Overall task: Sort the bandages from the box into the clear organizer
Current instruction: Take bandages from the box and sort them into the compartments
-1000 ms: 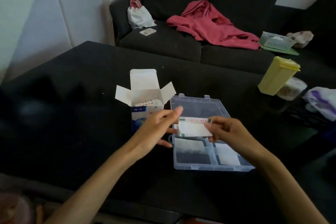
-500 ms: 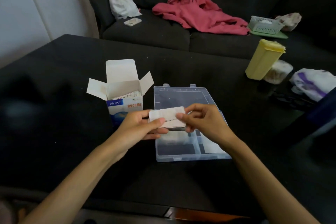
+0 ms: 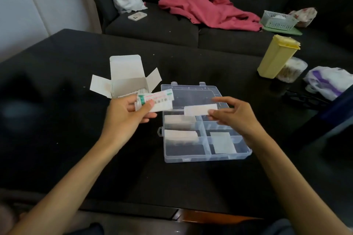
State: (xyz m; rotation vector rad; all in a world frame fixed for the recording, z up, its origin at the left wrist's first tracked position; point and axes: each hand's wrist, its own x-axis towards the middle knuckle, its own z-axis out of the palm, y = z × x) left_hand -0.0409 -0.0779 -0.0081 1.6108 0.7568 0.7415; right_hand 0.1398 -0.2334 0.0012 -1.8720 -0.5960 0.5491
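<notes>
A: What has changed in the last second?

B: A moment ago both hands were close together on one small bundle over the clear organizer. Now they have drawn apart. The left hand keeps the printed bandage stack, fingers curled and clamped on it. The right hand has come away with a single bandage, pinched at its right end between thumb and fingertips.

A: Where does that single one sit?

B: In the air, over the seam between the open lid and the tray, just above the tray's 11 o'clock compartment. It touches nothing but the hand.

A: And the rest of the bandages?

B: Two pale piles lie in the tray's left compartments, at 11 and 9 o'clock, and a square pad lies at 4 o'clock. More strips show inside the open box, which stands on the worktop at 10 o'clock from the organizer.

A: What does that mean for the job?

B: I judge one bandage has been peeled from the stack and is ready to drop into a compartment. The sorting looks partly done: the box and the left hand both hold more.

A: Any risk?

B: The strip is held only by its end, so it could flutter into the wrong cell.
</notes>
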